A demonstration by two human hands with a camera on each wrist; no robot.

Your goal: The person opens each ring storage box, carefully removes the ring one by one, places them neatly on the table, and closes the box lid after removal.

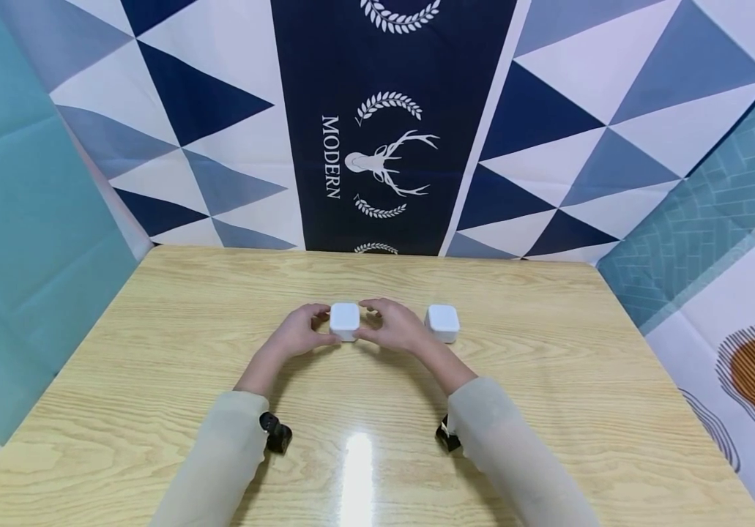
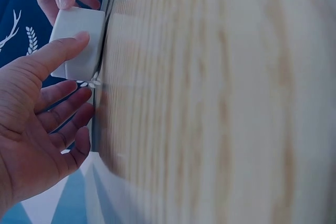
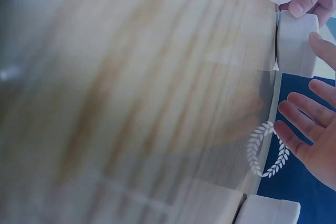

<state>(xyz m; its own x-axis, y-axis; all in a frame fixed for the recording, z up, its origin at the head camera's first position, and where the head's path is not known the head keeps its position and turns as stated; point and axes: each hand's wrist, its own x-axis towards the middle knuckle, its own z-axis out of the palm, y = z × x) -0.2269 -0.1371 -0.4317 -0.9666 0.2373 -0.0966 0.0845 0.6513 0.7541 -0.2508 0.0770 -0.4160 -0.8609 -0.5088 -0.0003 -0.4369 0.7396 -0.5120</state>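
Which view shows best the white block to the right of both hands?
The head view: this white block is inside the frame, top and near side visible. The right wrist view cuts it off at the bottom edge; the left wrist view does not show it.

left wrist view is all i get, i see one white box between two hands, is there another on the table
Observer: Yes, the head view shows a second box on the table, to the right of the right hand.
Operator: is that hand touching it
Observer: No, the right wrist view shows a gap between its fingers and that box.
Operator: anything by the right cuff
Observer: Yes, in the head view a small black device shows beside the right sleeve.
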